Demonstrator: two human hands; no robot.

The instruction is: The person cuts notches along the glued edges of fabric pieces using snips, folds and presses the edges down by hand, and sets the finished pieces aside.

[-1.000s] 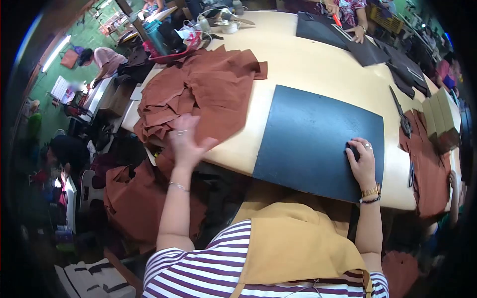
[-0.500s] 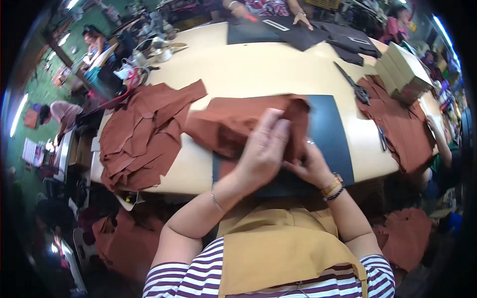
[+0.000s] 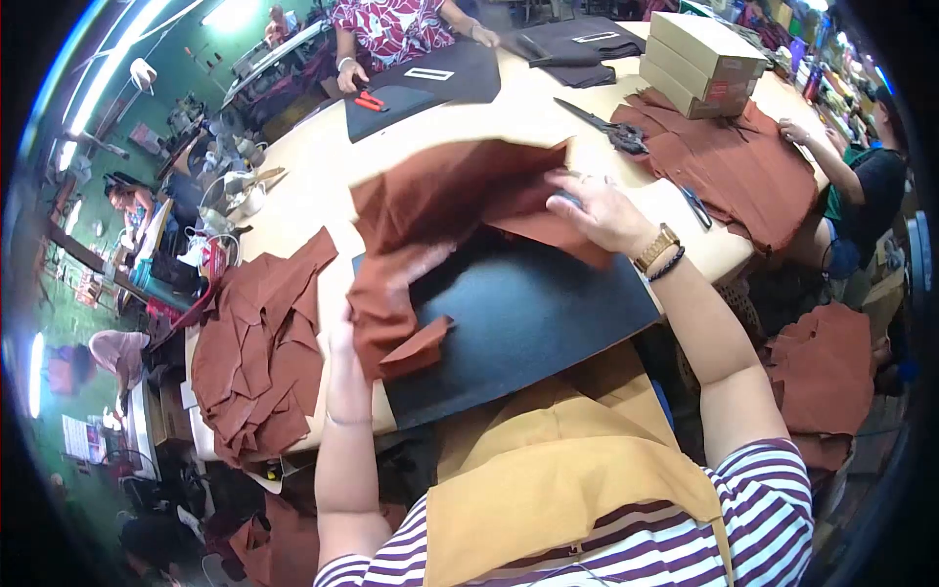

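A rust-brown cloth piece [image 3: 430, 196] hangs raised and bunched between my two hands, above a dark blue-black board [image 3: 528, 313] at the table's near edge. My left hand [image 3: 344, 367] grips the cloth's lower left part, its fingers partly covered by fabric. At the cloth's right end, my right hand [image 3: 602, 210] has its fingers closed on the fabric. A loose pile of the same brown cloth [image 3: 259, 362] lies on the table to the left. The cloth and my left fingers are somewhat blurred.
Large scissors [image 3: 611, 127] and a stack of brown cloth [image 3: 724, 161] under cardboard boxes [image 3: 699, 64] lie at the right. Across the table, a person's hands [image 3: 352, 76] are near dark fabric [image 3: 421, 88] and a red tool [image 3: 369, 101]. Another person's arm [image 3: 831, 157] reaches in at right.
My left hand went from the left pile to the cloth, and both hands took hold of it. They have since moved apart, spreading the cloth above the board. The view has turned.
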